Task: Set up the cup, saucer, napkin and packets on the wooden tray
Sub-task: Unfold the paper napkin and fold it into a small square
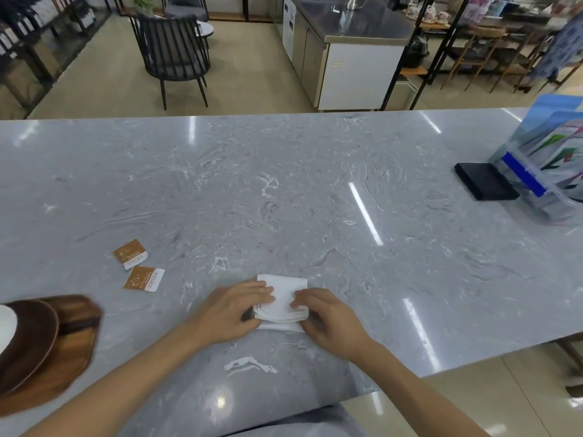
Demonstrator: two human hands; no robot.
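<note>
A folded white napkin lies on the grey marble counter near the front edge. My left hand lies on its left side with fingers on top and the thumb at the lower edge. My right hand holds its right side the same way. Two brown-and-white packets lie flat to the left of the napkin. At the far left edge sits the wooden tray with a dark brown saucer on it. A white cup is only partly in view on the saucer.
A black flat box and a clear holder of leaflets stand at the counter's right end. Beyond the counter are a dark chair and a steel cabinet.
</note>
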